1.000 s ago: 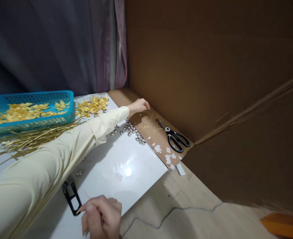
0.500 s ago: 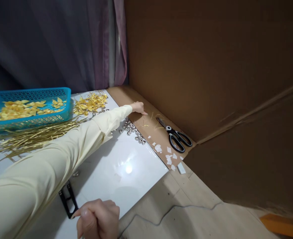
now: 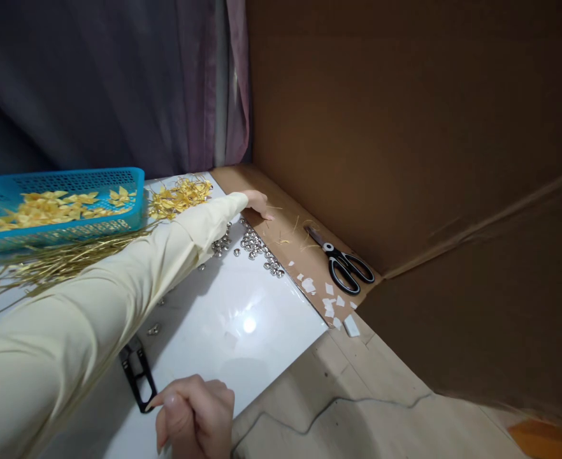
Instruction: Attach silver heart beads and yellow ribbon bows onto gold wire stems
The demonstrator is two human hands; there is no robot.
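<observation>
On cardboard [image 3: 309,262], yellow strands [image 3: 283,241], near left fingertips [image 3: 269,217]

Thin yellow strands [image 3: 283,241] lie scattered near the left fingers [image 3: 267,217] (some curved); black snips [image 3: 131,381] lie beside the right fingers [image 3: 160,396]

A long, loose, pale cream sleeve [image 3: 118,290], plain and softly creased, narrows toward the left hand [image 3: 258,203].

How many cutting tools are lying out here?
2: the scissors on the brown cardboard and what look like black snips by the right hand, partly behind the left sleeve. More may be hidden.
</observation>
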